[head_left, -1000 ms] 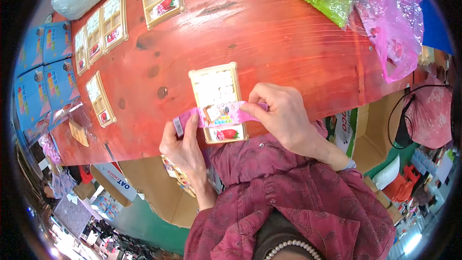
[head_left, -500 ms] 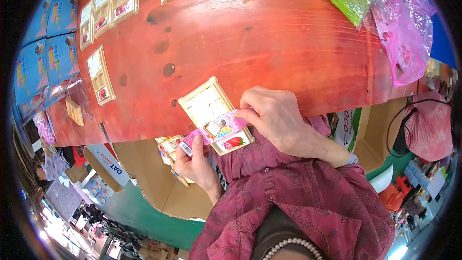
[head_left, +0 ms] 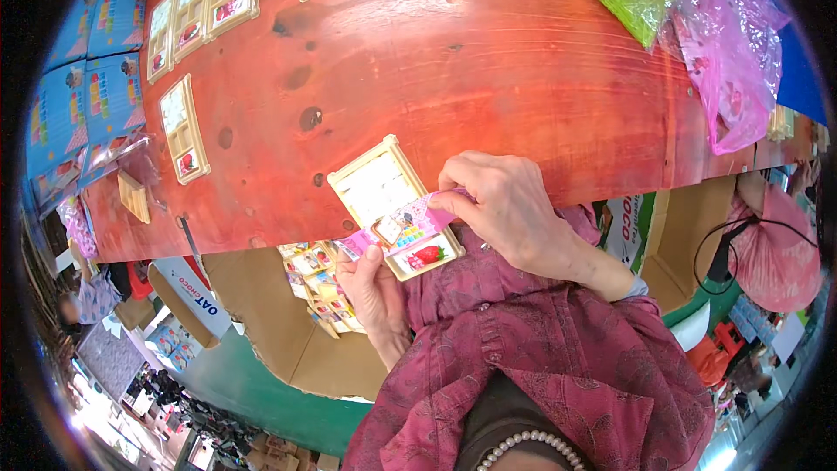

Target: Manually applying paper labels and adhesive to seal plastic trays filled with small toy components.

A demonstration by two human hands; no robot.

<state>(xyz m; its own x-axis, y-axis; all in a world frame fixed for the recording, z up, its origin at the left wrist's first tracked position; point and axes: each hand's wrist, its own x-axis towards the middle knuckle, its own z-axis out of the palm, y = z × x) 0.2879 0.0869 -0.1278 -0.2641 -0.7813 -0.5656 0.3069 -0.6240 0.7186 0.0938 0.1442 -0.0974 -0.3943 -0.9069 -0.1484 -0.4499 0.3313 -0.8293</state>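
At the table's near edge stands a small cream tray (head_left: pixel 356 202), tilted, with white pieces in its upper part and a strawberry picture in its lower end. A pink printed paper band (head_left: pixel 417 220) lies across the tray's middle. My left hand (head_left: pixel 380 301) is closed at the band's left end, thumb on top near the tray's lower left side; its other fingers are mostly hidden. Between thumb and curled fingers, my right hand (head_left: pixel 506 214) pinches the band's right end beside the tray.
Similar trays (head_left: pixel 207 9) lie on the red table (head_left: pixel 488 96) at the far left. Blue boxes (head_left: pixel 113 105) are stacked at the left edge. Pink plastic bags (head_left: pixel 732 61) lie far right. Below the table edge, an open carton (head_left: pixel 261 323) holds several packed trays (head_left: pixel 318 283).
My left thumb has shifted slightly right and up along the band. The band's striped left end, visible before, is now turned down out of sight. My right hand keeps its pinch.
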